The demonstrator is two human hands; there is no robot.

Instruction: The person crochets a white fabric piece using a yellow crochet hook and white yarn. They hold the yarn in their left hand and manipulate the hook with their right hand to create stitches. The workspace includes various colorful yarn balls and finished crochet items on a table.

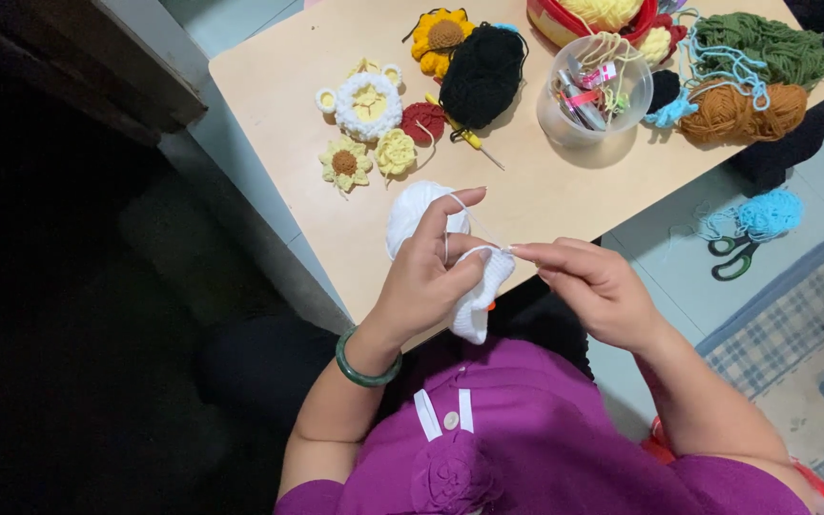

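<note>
My left hand (426,277) holds a small white crocheted piece (481,296) over the near edge of the pale wooden table (278,86); a white strand runs over its raised index finger. My right hand (595,286) pinches at the top edge of that piece, fingertips touching it; any hook in it is hidden. A ball of white yarn (410,212) lies on the table just behind my left hand. A green bangle (360,367) circles my left wrist.
On the table lie several crocheted flowers (366,105), a black yarn ball (482,74), a yellow-handled hook (464,133), a clear tub of tools (595,91), and green (763,46) and brown yarn (741,110). Green-handled scissors (731,257) and blue yarn (767,215) lie on the floor at right.
</note>
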